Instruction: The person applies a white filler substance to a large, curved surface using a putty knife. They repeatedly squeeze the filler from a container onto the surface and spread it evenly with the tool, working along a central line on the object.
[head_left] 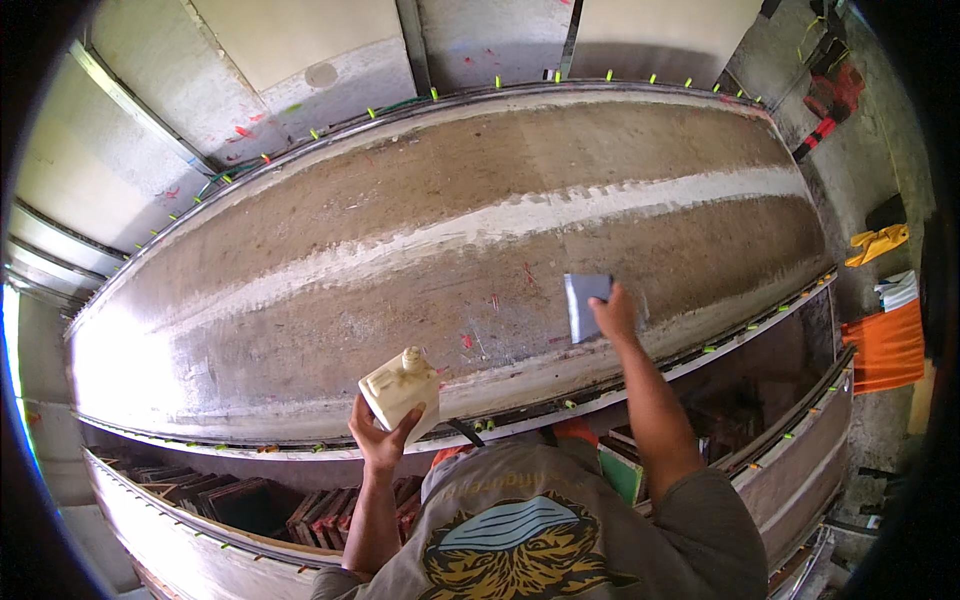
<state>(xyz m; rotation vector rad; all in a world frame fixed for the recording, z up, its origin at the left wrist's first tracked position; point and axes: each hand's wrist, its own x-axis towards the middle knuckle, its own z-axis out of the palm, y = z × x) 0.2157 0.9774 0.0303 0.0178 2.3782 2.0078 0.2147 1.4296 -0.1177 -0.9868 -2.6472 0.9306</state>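
Note:
My left hand (388, 432) is wrapped round a cream, box-shaped plastic container (405, 393) with a round neck at its far end. Its upper side looks lumpy, perhaps with pale paste on it. It is held just above the near edge of a long table with a screen surface (420, 300), brown with a pale band along its length. Further right, my right hand (616, 312) grips a flat grey spreader (586, 310) over the brown surface. Whether the spreader's edge touches the surface cannot be seen.
Small yellow-green pegs (435, 94) line the table's edges. Below its near side, a shelf holds several dark flat frames (240, 505). Pale panels (300, 40) stand behind the far edge. An orange cloth (885, 347) and a yellow glove (878, 244) hang at the right.

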